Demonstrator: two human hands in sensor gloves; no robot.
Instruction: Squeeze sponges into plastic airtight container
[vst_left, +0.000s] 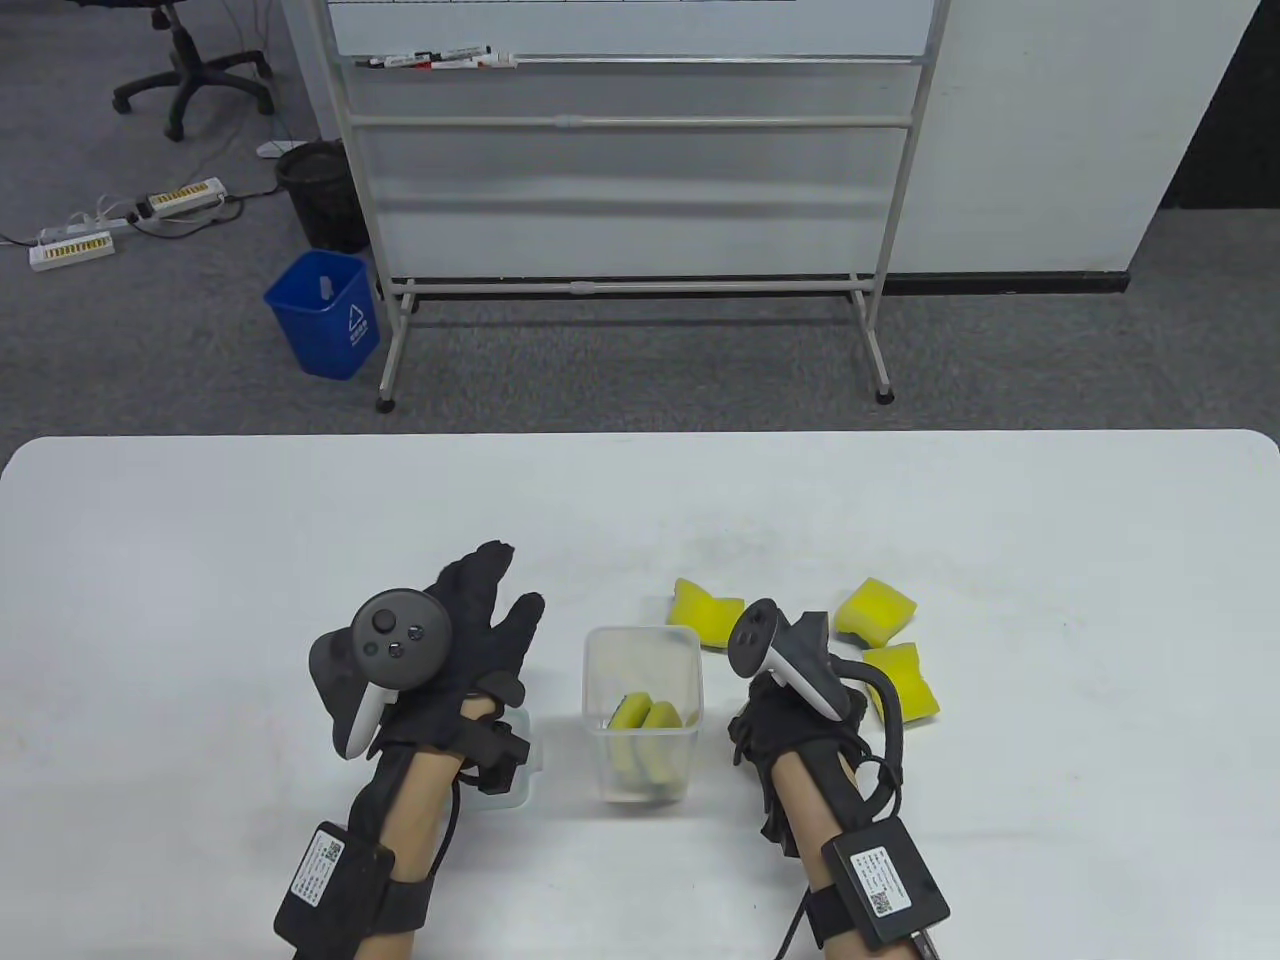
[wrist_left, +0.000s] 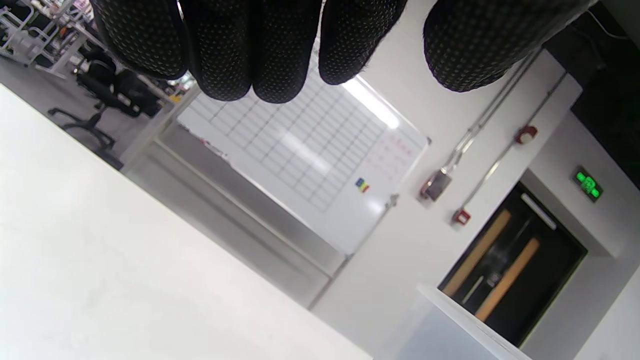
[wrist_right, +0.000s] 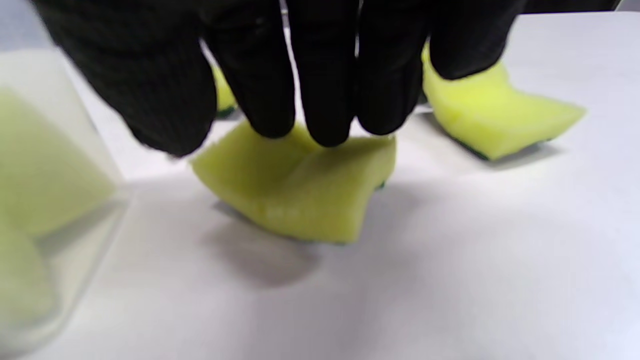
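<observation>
Clear plastic container (vst_left: 643, 715) stood upright on the white table (vst_left: 200, 560), between the 2 hands, lid off. 2 yellow sponges (vst_left: 645, 718) sat inside it, standing on edge side by side.

Left hand (vst_left: 455, 640) was to the container's left, apart from it, fingers extended and spread, gripping nothing. Left wrist view showed its fingertips (wrist_left: 280, 60) hanging free with only the table edge, a whiteboard (wrist_left: 305, 150) and a door (wrist_left: 515, 265) behind them.

Right hand (vst_left: 790, 700) was just right of the container. In the table view the tracker (vst_left: 775, 655) hid its fingers. Right wrist view: fingers (wrist_right: 325, 75) curled down over a yellow sponge (wrist_right: 300, 195) lying on the table, fingertips at its top edge. Frame was blurred, so could not tell whether they touched or gripped it.

3 loose sponges were on the table right of the container: 1 near its far right corner (vst_left: 705, 610), 1 further right (vst_left: 872, 610), 1 just beside the right wrist (vst_left: 908, 683). A translucent lid (vst_left: 520, 770) appeared to lie under the left wrist, mostly hidden.

Beyond the table: whiteboard stand (vst_left: 630, 200), blue bin (vst_left: 325, 315), black bin (vst_left: 320, 195).
</observation>
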